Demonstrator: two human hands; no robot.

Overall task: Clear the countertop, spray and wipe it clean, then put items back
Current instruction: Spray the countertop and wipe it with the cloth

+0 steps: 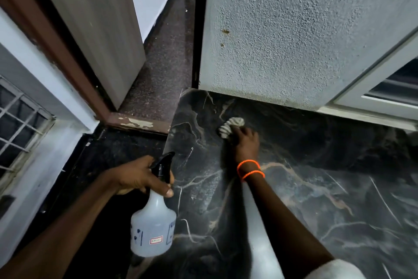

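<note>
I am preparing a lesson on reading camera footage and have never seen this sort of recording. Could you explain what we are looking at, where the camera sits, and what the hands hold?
There is no machine here: a person wears one camera on the head, looking down at their own two hands. The left hand grips a translucent spray bottle by its black trigger head, off the counter's edge. The right hand, with orange bands at the wrist, presses a bunched striped cloth on the dark marbled countertop, near the rough wall.
</note>
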